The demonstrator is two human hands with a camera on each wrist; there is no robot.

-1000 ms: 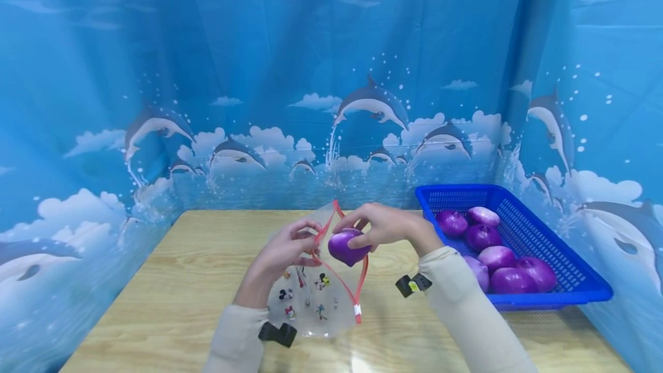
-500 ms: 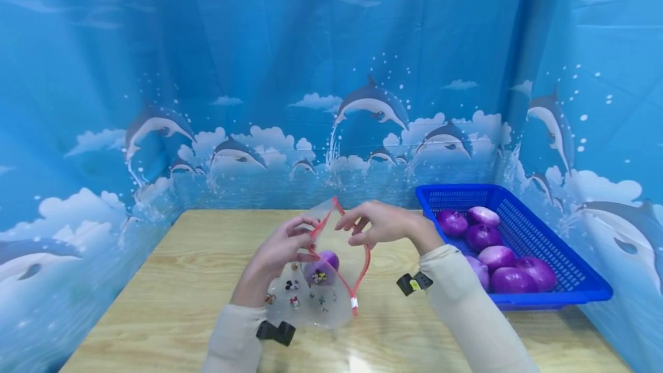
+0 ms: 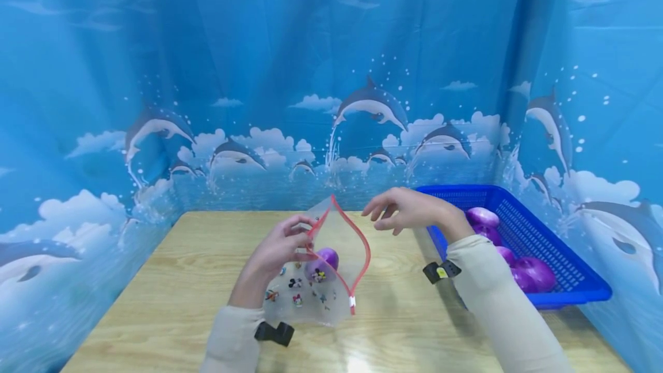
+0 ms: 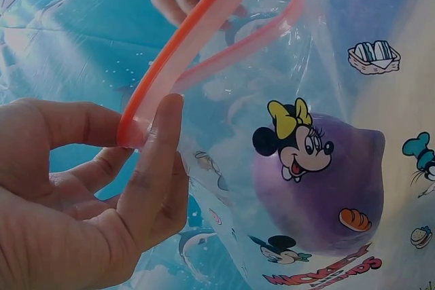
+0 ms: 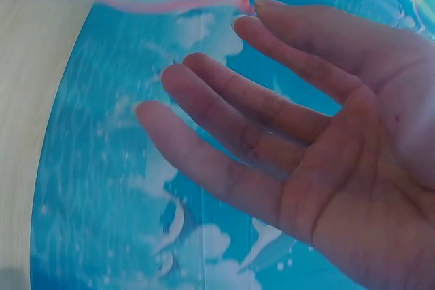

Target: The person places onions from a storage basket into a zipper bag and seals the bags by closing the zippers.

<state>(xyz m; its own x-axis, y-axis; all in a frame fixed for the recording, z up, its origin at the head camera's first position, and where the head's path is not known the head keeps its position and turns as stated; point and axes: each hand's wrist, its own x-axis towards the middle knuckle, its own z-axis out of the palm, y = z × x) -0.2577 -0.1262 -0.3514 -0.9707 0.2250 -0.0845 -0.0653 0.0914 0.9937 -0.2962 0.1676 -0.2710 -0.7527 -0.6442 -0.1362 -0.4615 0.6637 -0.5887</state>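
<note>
A clear zip bag [image 3: 339, 312] printed with cartoon figures stands tilted over the table, its red-edged mouth spread wide. My left hand [image 3: 277, 251] pinches one side of that mouth between thumb and fingers, as the left wrist view shows close up. Inside the bag lies a purple onion [image 4: 319, 195], seen through the printed plastic. My right hand [image 3: 409, 210] hovers to the right of the bag's mouth with nothing in it. In the right wrist view its fingers [image 5: 211, 161] are relaxed and spread.
At the right, a blue plastic basket [image 3: 564, 252] holds several purple onions [image 3: 536, 273], partly hidden behind my right forearm. The wooden table [image 3: 171, 281] reaches back to a blue curtain [image 3: 259, 73] printed with dolphins. A white slider [image 3: 352, 301] sits at the bag's near corner.
The onion has left my right hand and dropped into the bag. My right hand has drawn back to the right, toward the basket. The left hand keeps its pinch on the bag.
</note>
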